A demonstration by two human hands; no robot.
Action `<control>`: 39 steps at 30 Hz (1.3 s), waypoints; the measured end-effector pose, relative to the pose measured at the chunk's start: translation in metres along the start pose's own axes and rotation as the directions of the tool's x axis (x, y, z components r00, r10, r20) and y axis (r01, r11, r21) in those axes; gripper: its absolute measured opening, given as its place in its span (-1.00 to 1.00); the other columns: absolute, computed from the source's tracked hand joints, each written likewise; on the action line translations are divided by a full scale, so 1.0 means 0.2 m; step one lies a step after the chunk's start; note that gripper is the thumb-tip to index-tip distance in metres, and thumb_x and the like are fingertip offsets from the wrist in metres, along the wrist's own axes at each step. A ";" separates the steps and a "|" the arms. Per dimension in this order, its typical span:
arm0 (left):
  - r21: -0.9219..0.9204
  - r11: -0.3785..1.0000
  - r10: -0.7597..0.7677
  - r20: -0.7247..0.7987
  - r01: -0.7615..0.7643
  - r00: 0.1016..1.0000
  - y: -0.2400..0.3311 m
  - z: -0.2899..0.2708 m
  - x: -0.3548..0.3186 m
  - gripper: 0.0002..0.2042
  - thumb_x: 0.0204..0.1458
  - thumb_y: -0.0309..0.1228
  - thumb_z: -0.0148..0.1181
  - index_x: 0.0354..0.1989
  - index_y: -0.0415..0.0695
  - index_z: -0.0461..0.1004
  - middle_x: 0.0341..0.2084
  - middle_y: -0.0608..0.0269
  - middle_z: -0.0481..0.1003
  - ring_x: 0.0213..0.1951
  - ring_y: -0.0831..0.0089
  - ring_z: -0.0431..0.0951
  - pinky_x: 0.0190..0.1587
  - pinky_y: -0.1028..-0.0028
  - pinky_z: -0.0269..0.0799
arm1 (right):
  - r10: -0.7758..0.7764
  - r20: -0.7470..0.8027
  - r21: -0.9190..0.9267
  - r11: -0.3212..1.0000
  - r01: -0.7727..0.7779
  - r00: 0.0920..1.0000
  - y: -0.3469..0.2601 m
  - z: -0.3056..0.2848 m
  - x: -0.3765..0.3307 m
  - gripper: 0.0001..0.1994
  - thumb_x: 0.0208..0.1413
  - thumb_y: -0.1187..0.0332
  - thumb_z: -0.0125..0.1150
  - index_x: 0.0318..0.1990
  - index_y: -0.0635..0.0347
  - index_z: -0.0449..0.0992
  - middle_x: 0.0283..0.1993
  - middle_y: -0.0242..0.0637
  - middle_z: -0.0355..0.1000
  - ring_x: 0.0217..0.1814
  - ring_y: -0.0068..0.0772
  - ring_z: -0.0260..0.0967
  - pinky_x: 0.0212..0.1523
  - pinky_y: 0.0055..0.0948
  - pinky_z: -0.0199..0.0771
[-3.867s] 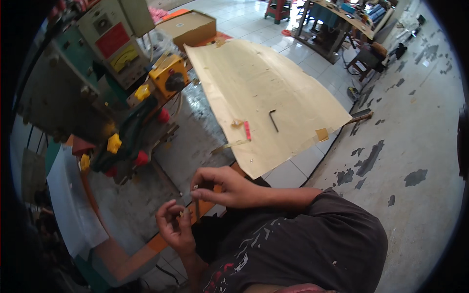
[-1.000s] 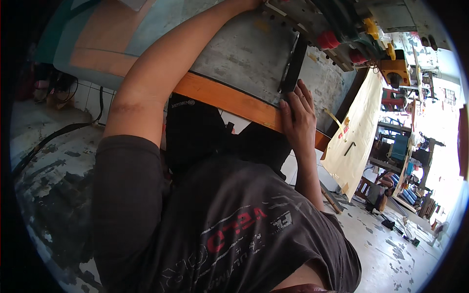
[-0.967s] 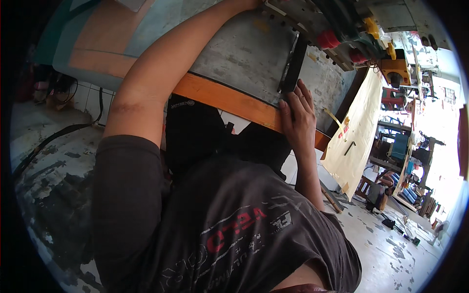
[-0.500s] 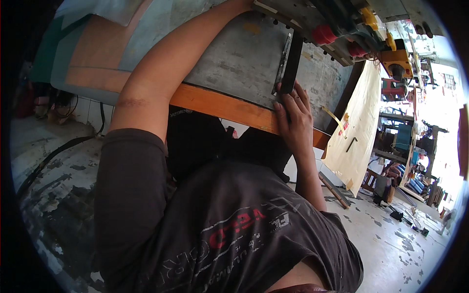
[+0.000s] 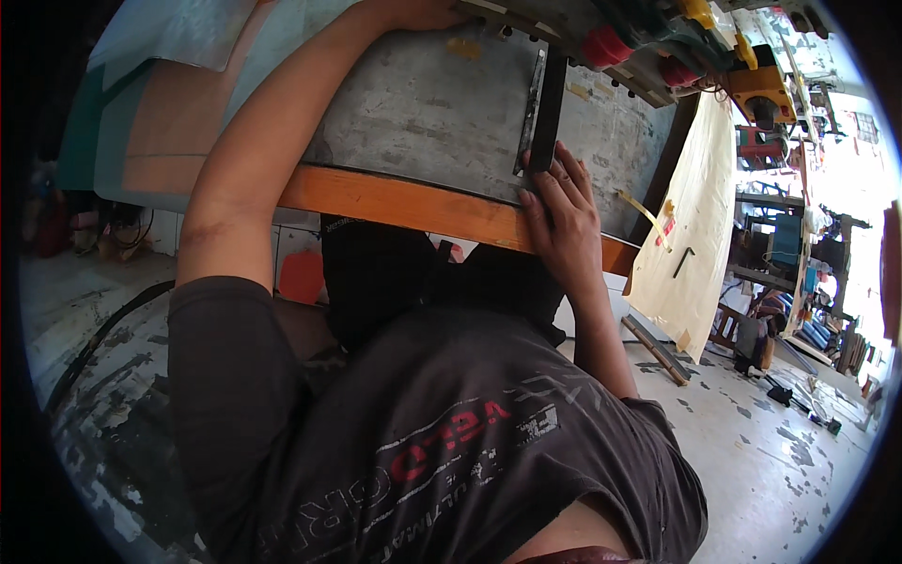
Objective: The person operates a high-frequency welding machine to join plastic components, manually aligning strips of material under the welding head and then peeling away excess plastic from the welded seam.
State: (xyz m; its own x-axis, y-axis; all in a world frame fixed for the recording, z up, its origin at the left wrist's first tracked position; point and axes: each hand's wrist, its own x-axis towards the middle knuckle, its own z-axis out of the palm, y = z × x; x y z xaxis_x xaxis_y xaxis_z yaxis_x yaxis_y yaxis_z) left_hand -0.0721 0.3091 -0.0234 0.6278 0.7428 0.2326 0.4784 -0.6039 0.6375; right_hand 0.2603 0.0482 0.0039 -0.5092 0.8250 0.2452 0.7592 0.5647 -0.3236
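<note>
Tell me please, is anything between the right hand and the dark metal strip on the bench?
Nothing visible: the right hand already rests its fingertips on the dark metal strip lying on the grey benchtop.

View: 3.9 s ago it looked down on the bench top from above; now it is tilted, with the person's torso filling the lower part
Right hand (image 5: pixel 562 211): then pinching a small part at the bench's near edge; now fingers lie on the dark flat bar (image 5: pixel 548 103) above the orange front edge (image 5: pixel 395 202)
Left hand (image 5: pixel 413 11): then close beside the right; now stretched to the bench's far edge
Last half second: bar and hand have drifted slightly leftward in the picture
</note>
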 end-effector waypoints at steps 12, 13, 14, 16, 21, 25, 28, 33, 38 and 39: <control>0.346 0.932 -0.128 0.034 0.109 0.991 0.09 0.09 -0.06 -0.55 0.23 -0.13 0.35 0.22 -0.06 0.53 0.23 -0.14 0.43 0.23 -0.01 0.47 0.28 0.10 0.42 | -0.012 0.000 0.003 1.000 0.012 1.000 -0.01 0.01 0.01 -0.63 0.39 0.27 0.25 0.25 0.25 0.59 0.42 -0.07 0.48 0.65 0.07 0.17 0.64 0.19 0.04; 0.259 0.965 0.038 0.048 -0.049 0.998 0.11 0.08 -0.06 -0.60 0.25 -0.18 0.32 0.19 -0.08 0.53 0.18 -0.10 0.49 0.20 0.00 0.50 0.28 0.09 0.43 | -0.017 -0.001 0.001 1.000 0.017 1.000 -0.02 0.01 0.01 -0.63 0.39 0.27 0.25 0.25 0.25 0.59 0.42 -0.07 0.48 0.65 0.08 0.17 0.64 0.19 0.05; 0.258 0.965 0.038 0.049 -0.049 0.998 0.14 0.06 -0.06 -0.60 0.25 -0.18 0.32 0.19 -0.08 0.53 0.18 -0.10 0.49 0.20 0.00 0.50 0.28 0.09 0.43 | -0.016 0.000 0.001 1.000 0.016 1.000 -0.01 0.01 0.01 -0.63 0.39 0.27 0.25 0.25 0.25 0.59 0.42 -0.07 0.48 0.65 0.08 0.17 0.64 0.19 0.05; 0.236 0.969 0.069 0.035 -0.076 0.997 0.20 0.05 -0.07 -0.69 0.25 -0.28 0.27 0.11 -0.10 0.56 0.07 -0.02 0.57 0.14 0.02 0.55 0.27 0.07 0.44 | -0.018 0.000 -0.008 1.000 0.018 1.000 -0.01 0.01 0.00 -0.62 0.39 0.27 0.25 0.26 0.24 0.58 0.41 -0.07 0.48 0.65 0.08 0.17 0.64 0.19 0.04; 0.243 0.955 0.210 -0.152 -0.170 0.966 0.22 0.11 -0.07 -0.72 0.27 -0.29 0.24 0.09 -0.10 0.59 0.07 0.00 0.58 0.13 0.04 0.55 0.25 0.07 0.46 | -0.023 0.003 -0.008 1.000 0.023 1.000 -0.01 0.01 0.01 -0.61 0.39 0.27 0.26 0.27 0.23 0.58 0.40 -0.07 0.49 0.65 0.07 0.17 0.63 0.19 0.05; 0.331 0.926 0.199 -0.017 -0.182 0.980 0.20 0.12 -0.01 -0.74 0.31 -0.33 0.20 0.11 -0.09 0.61 0.08 0.01 0.58 0.13 0.04 0.56 0.25 0.09 0.48 | -0.017 0.012 -0.008 1.000 0.017 1.000 -0.02 0.01 0.01 -0.61 0.39 0.27 0.26 0.28 0.23 0.58 0.39 -0.06 0.49 0.65 0.07 0.17 0.63 0.19 0.06; 0.158 0.979 0.130 0.008 -0.129 0.992 0.20 0.13 0.01 -0.74 0.34 -0.35 0.16 0.12 -0.08 0.61 0.09 0.02 0.58 0.13 0.07 0.56 0.24 0.10 0.48 | -0.010 0.005 0.001 1.000 0.010 1.000 -0.02 0.01 0.01 -0.62 0.40 0.27 0.26 0.27 0.23 0.58 0.39 -0.06 0.49 0.65 0.07 0.17 0.63 0.20 0.06; 0.213 0.951 0.227 0.016 -0.225 0.974 0.17 0.13 0.02 -0.74 0.36 -0.34 0.16 0.13 -0.09 0.62 0.10 0.03 0.59 0.12 0.09 0.57 0.23 0.12 0.49 | -0.018 0.009 -0.010 1.000 0.018 1.000 -0.02 0.01 0.01 -0.62 0.39 0.26 0.26 0.27 0.24 0.58 0.38 -0.05 0.50 0.65 0.08 0.18 0.63 0.20 0.07; 0.175 0.977 0.122 0.027 -0.125 0.992 0.17 0.14 0.02 -0.74 0.36 -0.33 0.16 0.13 -0.11 0.62 0.09 0.03 0.60 0.11 0.09 0.58 0.24 0.12 0.49 | -0.011 0.012 -0.017 1.000 0.011 1.000 -0.02 0.01 0.01 -0.62 0.39 0.27 0.27 0.26 0.24 0.59 0.37 -0.06 0.50 0.64 0.08 0.18 0.63 0.20 0.08; 0.164 0.980 0.107 0.031 -0.111 0.994 0.17 0.14 0.01 -0.73 0.37 -0.33 0.15 0.13 -0.11 0.62 0.09 0.04 0.60 0.11 0.09 0.58 0.24 0.12 0.49 | -0.012 0.011 -0.014 1.000 0.012 1.000 -0.03 0.01 0.02 -0.62 0.39 0.26 0.27 0.25 0.24 0.59 0.37 -0.06 0.51 0.64 0.08 0.19 0.63 0.20 0.08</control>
State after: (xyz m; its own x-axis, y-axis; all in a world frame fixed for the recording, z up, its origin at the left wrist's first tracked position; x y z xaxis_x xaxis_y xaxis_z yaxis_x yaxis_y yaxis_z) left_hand -0.0375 0.2823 -0.0214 0.6942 0.6645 0.2767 0.5000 -0.7217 0.4786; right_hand 0.2542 0.0479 0.0051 -0.5225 0.8185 0.2388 0.7587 0.5741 -0.3079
